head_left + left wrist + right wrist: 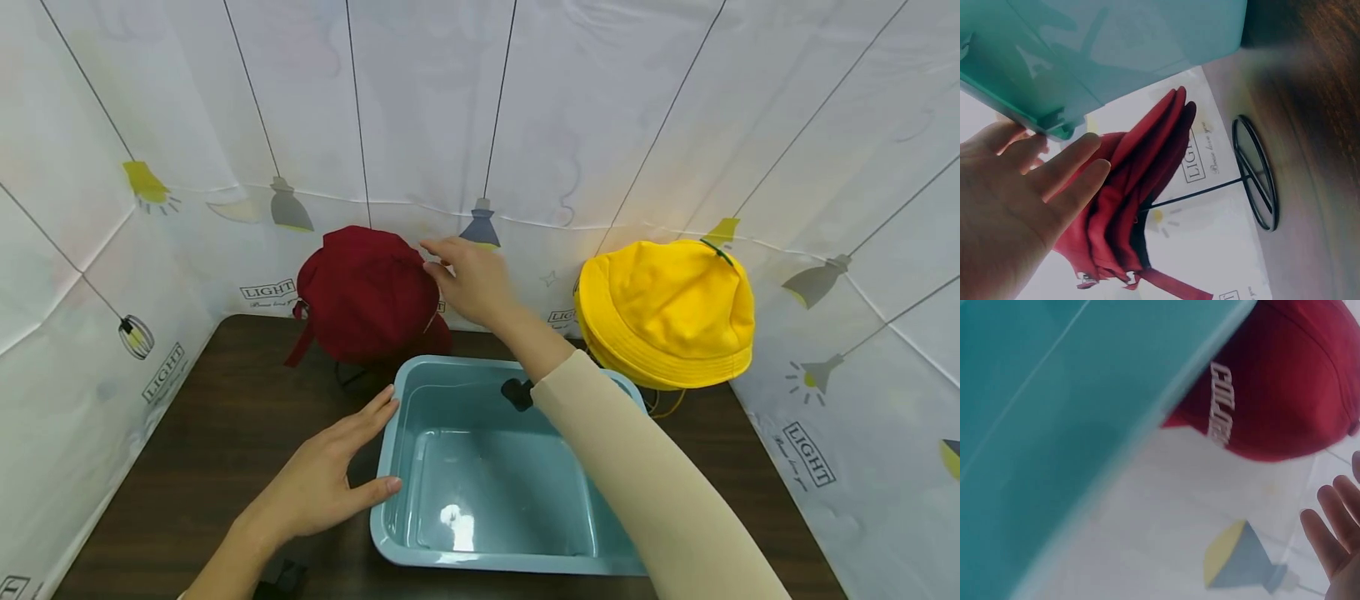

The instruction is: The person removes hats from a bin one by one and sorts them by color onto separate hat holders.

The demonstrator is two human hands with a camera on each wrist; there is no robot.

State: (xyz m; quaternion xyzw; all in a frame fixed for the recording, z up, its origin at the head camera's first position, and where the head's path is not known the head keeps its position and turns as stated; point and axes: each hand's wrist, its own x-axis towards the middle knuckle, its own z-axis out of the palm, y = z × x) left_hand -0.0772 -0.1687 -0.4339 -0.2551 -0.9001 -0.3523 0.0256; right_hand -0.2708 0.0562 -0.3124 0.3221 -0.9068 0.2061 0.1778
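A stack of red caps (367, 292) hangs on a thin black wire stand with a round base (1255, 172). My right hand (472, 279) is raised just right of the caps, fingers loosely extended, with nothing held. In the right wrist view a gap shows between its fingers (1329, 534) and the red cap (1291, 381), which bears white lettering. My left hand (322, 475) is spread at the left rim of a light blue plastic basin (382, 517); its fingertips are at the rim, but whether they touch cannot be told.
Yellow bucket hats (667, 308), the top one with a green stem, sit on another stand at the right. A dark wood table (172, 500) lies beneath. White cloth walls (420, 100) with printed lamps enclose the back and sides. My right forearm crosses over the basin.
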